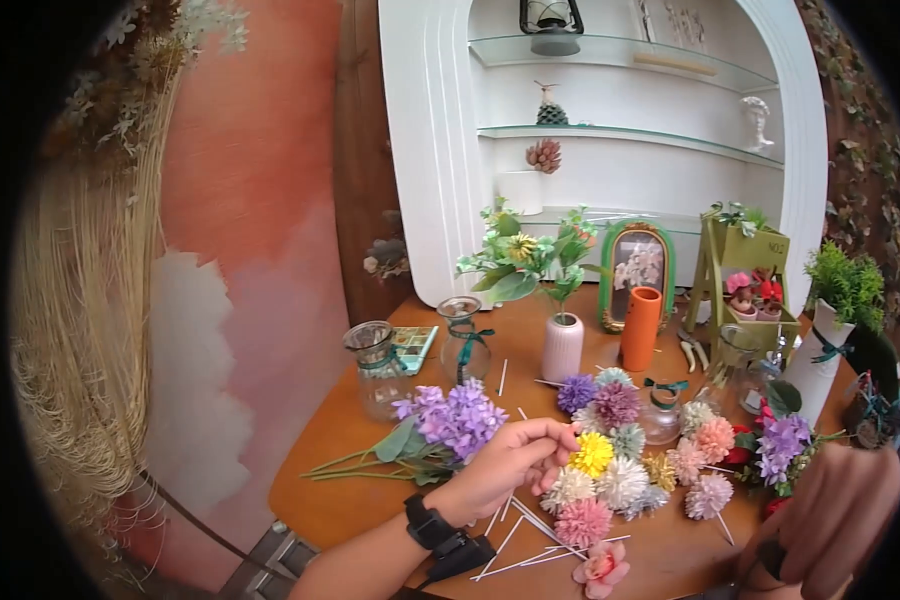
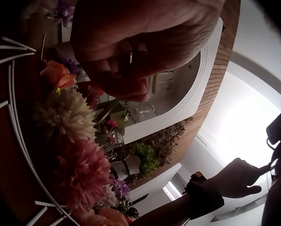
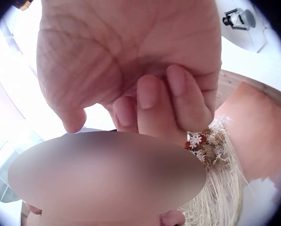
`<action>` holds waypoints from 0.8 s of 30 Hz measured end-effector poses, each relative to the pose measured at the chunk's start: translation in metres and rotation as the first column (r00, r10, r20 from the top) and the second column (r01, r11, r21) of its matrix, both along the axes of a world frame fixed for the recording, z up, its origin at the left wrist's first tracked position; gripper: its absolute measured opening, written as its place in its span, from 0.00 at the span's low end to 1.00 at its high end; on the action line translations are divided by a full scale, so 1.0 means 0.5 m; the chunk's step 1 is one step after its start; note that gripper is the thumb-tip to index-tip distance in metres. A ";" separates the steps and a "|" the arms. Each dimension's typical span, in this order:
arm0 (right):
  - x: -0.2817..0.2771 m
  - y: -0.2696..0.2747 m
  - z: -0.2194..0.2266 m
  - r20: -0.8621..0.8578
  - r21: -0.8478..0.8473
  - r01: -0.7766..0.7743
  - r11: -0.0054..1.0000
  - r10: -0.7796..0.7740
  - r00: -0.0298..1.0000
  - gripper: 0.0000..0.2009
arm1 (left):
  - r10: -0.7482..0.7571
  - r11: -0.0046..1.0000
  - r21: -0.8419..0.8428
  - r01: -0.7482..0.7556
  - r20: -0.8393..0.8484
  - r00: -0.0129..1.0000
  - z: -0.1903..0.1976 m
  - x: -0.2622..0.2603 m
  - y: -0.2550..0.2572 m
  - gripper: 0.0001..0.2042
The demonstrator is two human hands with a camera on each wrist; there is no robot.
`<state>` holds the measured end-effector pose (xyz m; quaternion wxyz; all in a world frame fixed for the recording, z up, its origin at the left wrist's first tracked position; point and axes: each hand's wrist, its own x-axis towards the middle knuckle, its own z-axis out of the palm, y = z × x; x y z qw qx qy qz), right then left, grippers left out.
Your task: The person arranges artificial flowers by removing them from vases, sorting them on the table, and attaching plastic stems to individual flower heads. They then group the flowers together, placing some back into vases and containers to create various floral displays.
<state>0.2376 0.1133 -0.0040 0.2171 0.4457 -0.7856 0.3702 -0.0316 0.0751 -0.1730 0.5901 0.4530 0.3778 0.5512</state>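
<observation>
My left hand [image 1: 515, 462] hovers over the table beside a yellow flower head [image 1: 592, 455], fingers loosely bent and the thumb near the fingertips. In the left wrist view the same hand [image 2: 135, 42] shows nothing clearly held. My right hand [image 1: 842, 520] is raised close to the head camera at the lower right. The left wrist view shows this right hand [image 2: 237, 179] with one finger stretched to a dark object at the head. Its other fingers bend toward the palm [image 3: 126, 47] in the right wrist view, with nothing visible in them.
Flower heads such as a pink one [image 1: 583, 523] cluster around white sticks [image 1: 510, 540]. Purple flowers [image 1: 455, 418] lie at left, near glass vases [image 1: 375, 385]. Behind stand a pink vase [image 1: 563, 348], an orange cylinder [image 1: 641, 330] and a green-framed picture [image 1: 606, 300].
</observation>
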 end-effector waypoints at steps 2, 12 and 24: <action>-0.007 0.004 -0.007 -0.022 -0.019 0.013 1.000 -0.013 1.000 0.11 | 0.001 1.000 0.003 -0.001 -0.001 1.000 -0.002 -0.001 -0.002 0.08; 0.032 -0.008 -0.004 -0.086 -0.055 0.220 0.974 -0.224 0.971 0.14 | -0.005 1.000 0.001 0.005 -0.009 1.000 -0.003 -0.001 -0.001 0.08; 0.125 -0.053 -0.036 -0.047 -0.145 0.623 0.768 -0.635 0.771 0.20 | 0.049 0.998 -0.025 -0.049 0.005 0.999 0.011 -0.002 -0.002 0.07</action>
